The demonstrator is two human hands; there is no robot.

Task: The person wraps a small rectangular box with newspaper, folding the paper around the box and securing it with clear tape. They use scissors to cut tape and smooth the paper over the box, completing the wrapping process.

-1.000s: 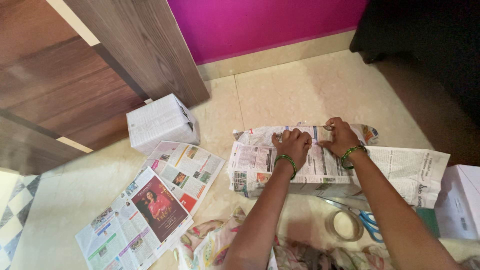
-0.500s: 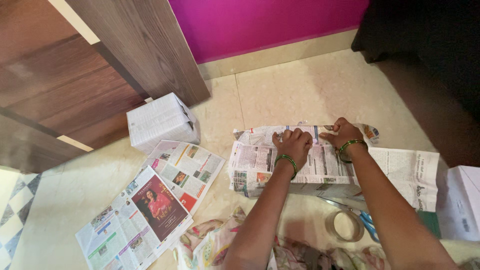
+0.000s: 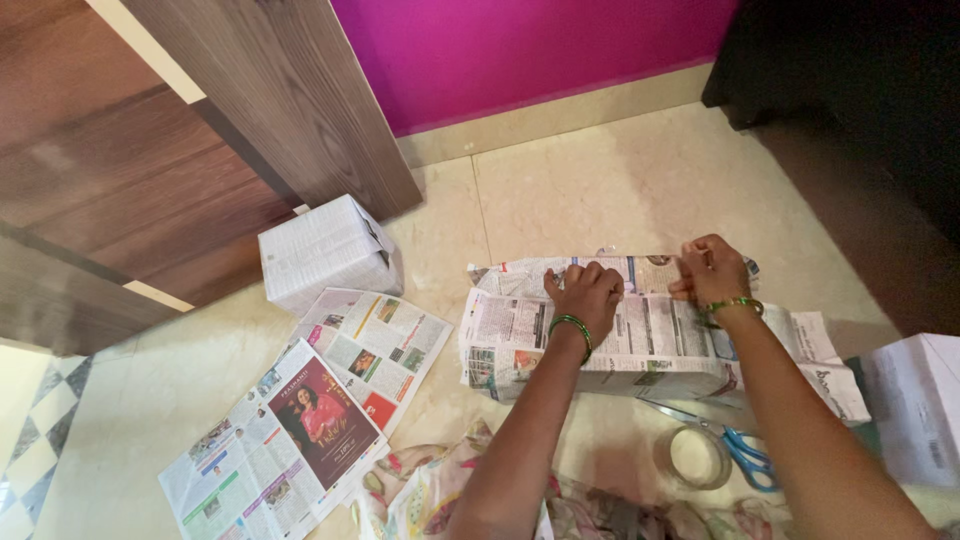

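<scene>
A long box wrapped in newspaper (image 3: 640, 345) lies on the floor in front of me. My left hand (image 3: 585, 292) presses flat on its top near the far edge, fingers spread. My right hand (image 3: 712, 270) pinches the paper's far edge further right. Both wrists wear green bangles. A strip of clear tape seems to run along the paper seam between the hands. Loose newspaper sticks out at the right end of the box.
A newspaper-wrapped cube (image 3: 325, 250) stands at the left by a wooden door (image 3: 200, 130). An open newspaper sheet (image 3: 310, 410) lies beside it. A tape roll (image 3: 692, 458) and blue-handled scissors (image 3: 740, 450) sit near my right arm. A white box (image 3: 920, 405) is at the right edge.
Both hands have shifted slightly along the far edge of the wrapped box, the right one from pressing to pinching the paper. The box has stayed in place.
</scene>
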